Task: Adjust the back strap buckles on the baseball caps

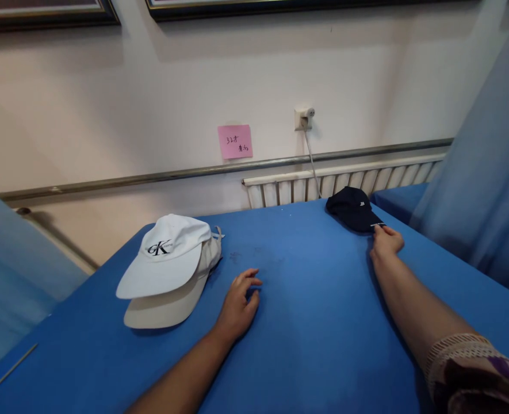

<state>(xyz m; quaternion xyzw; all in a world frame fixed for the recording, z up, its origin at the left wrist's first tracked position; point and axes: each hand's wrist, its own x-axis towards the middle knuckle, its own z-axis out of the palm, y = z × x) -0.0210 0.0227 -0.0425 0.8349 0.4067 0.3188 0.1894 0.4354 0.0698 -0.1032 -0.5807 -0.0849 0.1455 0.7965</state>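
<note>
A dark navy baseball cap [349, 208] lies at the far right of the blue table, its brim pointing right and toward me. My right hand [386, 240] pinches the edge of that brim between thumb and fingers. Over the middle of the table, my left hand [240, 302] holds nothing, with its fingers apart and slightly curled. To its left, a white baseball cap [172, 241] with black lettering rests on top of a beige cap [168, 307]. Much of the beige cap is hidden beneath the white one.
The blue table [306, 333] reaches to a white radiator [275, 192] and a metal rail [159, 177] along the wall. A cord hangs from a wall socket [303, 119]. Blue curtains [482, 167] flank both sides. A thin stick [8, 374] lies at the near left.
</note>
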